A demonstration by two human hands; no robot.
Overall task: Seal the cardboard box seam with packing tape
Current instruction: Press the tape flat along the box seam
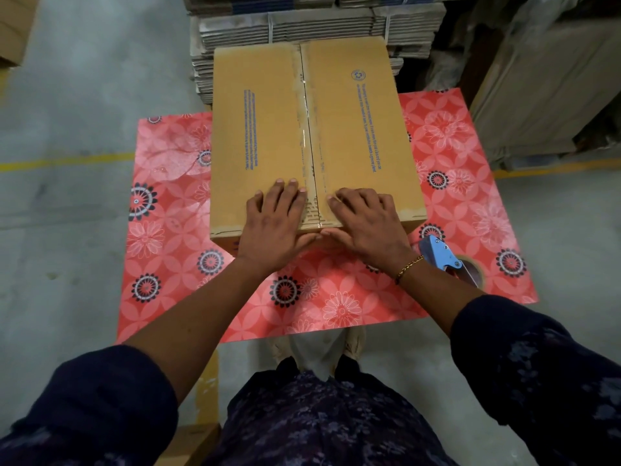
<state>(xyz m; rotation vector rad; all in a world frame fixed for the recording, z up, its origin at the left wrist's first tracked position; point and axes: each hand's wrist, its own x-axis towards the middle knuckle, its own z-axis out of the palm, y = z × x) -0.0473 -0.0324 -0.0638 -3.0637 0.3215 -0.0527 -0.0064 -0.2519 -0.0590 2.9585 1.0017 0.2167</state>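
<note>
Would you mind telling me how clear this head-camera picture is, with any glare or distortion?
Head view: wide-angle bending at the edges; glare streaks on the tape along the cardboard box seam; both hands, left hand and right hand, reasonably sharp; blue print too small to read; background stacks dim.

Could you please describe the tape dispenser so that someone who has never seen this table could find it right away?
Start at the table with the red flowered cover, where the cardboard box stands. The tape dispenser lies on the cover near the box's near right corner, just beyond the right hand's wrist. It is the only blue metal thing there.
</note>
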